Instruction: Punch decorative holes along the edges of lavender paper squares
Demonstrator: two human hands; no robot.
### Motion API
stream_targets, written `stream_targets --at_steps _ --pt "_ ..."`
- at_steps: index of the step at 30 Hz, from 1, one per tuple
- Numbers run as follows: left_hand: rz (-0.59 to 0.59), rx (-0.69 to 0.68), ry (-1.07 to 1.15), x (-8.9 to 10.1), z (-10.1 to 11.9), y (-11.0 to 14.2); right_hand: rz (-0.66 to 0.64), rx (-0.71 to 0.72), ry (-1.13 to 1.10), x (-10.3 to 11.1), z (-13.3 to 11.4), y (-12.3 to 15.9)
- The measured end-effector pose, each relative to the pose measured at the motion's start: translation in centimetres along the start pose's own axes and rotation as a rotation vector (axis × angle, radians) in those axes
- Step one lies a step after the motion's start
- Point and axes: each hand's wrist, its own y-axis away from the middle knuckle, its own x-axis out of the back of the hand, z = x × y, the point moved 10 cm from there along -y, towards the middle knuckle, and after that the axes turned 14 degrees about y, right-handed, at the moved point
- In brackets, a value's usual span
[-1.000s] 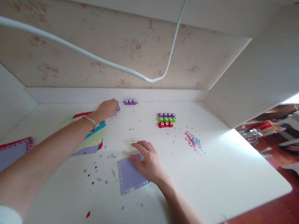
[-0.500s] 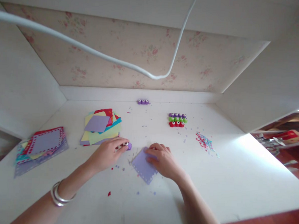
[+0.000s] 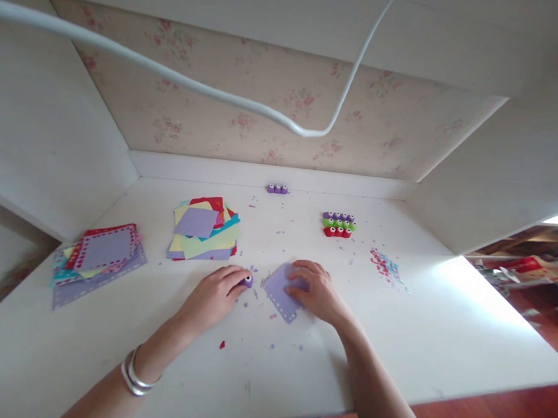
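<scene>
One purple craft punch (image 3: 248,282) is being pinched by the left hand (image 3: 215,291); alongside, the right hand (image 3: 315,291) is covering hole-edged purple paper (image 3: 278,286), grip unclear, seemingly needing edge alignment for punching.

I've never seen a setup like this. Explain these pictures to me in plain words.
There is no machine: these are a person's two bare hands. Every picture comes from one head-worn camera, looking forward and down.

The left hand holds a small purple block with a white, dark-centred top, perhaps a craft punch. The right hand rests, thumb and fingers apart, on a lavender paper sheet with holes along its edge.

On the white tabletop also lie a stack of coloured paper sheets, a pile of hole-edged sheets, rows of purple, green and red blocks and scattered paper bits.
</scene>
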Motion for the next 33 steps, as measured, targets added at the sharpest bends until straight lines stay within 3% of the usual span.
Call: stream_targets --at_steps 3,7,10,16,22,28,33 --pt "0.002 0.026 0.04 0.1 -0.2 0.2 0.073 -0.002 -0.031 0.7 -0.5 -0.1" --pt "0.019 0.058 0.1 0.4 -0.5 0.2 0.179 -0.157 0.093 1.6 0.4 1.1" --pt "0.043 0.085 0.123 0.6 -0.9 0.3 0.123 -0.149 0.203 0.6 0.2 1.9" --pt "0.037 0.068 0.126 0.3 -1.1 0.3 0.048 -0.091 0.154 -0.8 0.5 1.6" --pt "0.011 0.048 0.106 0.1 -0.6 0.3 0.195 -0.108 0.071 2.1 -0.7 3.0" --pt "0.006 0.055 0.12 -0.2 -0.7 0.2 0.046 0.11 0.223 0.2 -4.1 4.7" --pt "0.038 0.104 0.196 0.0 -1.6 0.4 0.125 0.295 0.258 0.2 -5.6 3.6"
